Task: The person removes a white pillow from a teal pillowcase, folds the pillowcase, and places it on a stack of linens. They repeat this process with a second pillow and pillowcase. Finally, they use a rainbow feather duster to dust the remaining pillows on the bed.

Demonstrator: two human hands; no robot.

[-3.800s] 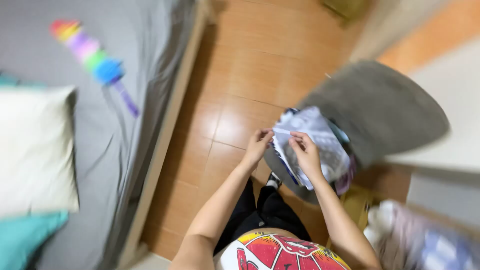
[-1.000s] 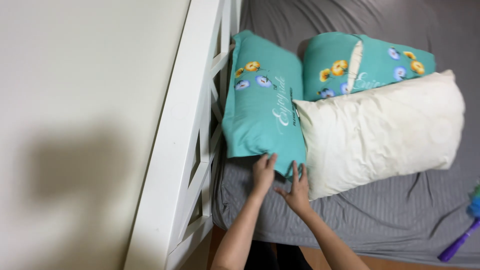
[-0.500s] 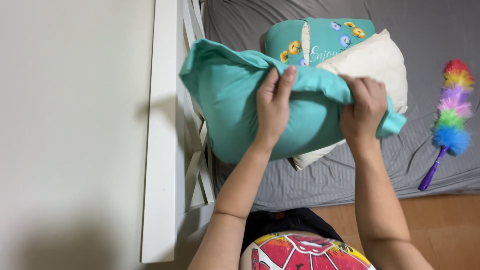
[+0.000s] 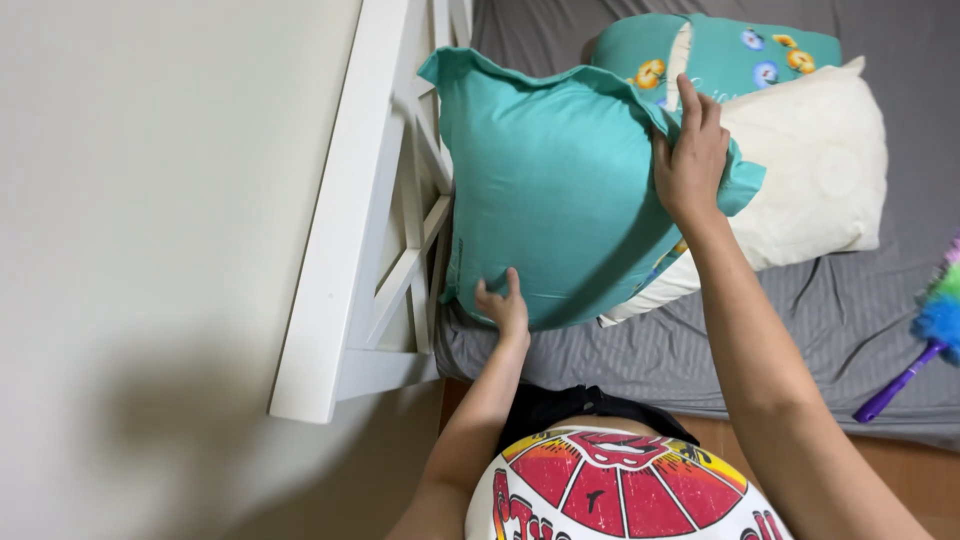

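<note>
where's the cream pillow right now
In the head view the cream pillow lies at upper right on the grey bedsheet, partly under the teal pillow held by both hands and in front of a flowered teal pillow.

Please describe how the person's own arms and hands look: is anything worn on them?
Both arms are bare to the edge of the picture; no sleeves, gloves, watch or bracelets show. The left hand and right hand carry no visible rings. Below is a white shirt with a red and yellow print.
</note>
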